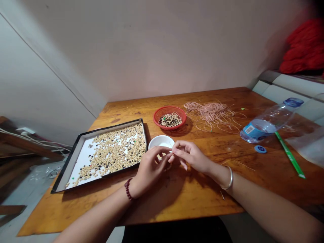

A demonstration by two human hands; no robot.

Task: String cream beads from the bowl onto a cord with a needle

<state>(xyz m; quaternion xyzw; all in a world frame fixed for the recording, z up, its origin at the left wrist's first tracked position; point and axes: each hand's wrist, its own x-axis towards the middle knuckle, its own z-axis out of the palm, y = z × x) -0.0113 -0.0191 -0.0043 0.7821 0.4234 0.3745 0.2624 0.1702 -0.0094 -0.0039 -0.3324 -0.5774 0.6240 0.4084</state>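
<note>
Two bare forearms [101,212] lie nearest, reaching in over the near edge of one wooden table [202,202]; the left wrist wears one dark beaded bracelet [128,189], the right one silvery bangle [231,178]. The two hands meet near the middle of the table: the left hand [149,165] and the right hand [194,158] have their fingertips pinched together on one small pale piece [171,152], too small to identify, at the near rim of one white bowl [162,140]. One shallow black-rimmed tray [84,153] sits toward the table's left edge, spread with cream and dark beads [136,153], too many to count, leaving its left side mostly bare white. Toward the far edge stands one red basket [170,128] holding strung beads [174,119], and on its right, one loose tangle of pinkish thread [210,113]. Nearer the right edge are one clear bottle [258,130] with a blue label, one blue cap [260,149] close to its base and one green strip [290,155]. The table's wood is glossy orange-brown with darker streaks. A plain pale wall [164,50] rises behind the far edge; one cord [50,66] slants down it at the left, and one red bundle [303,47] rests on white furniture [293,82] beyond the far right corner.
</note>
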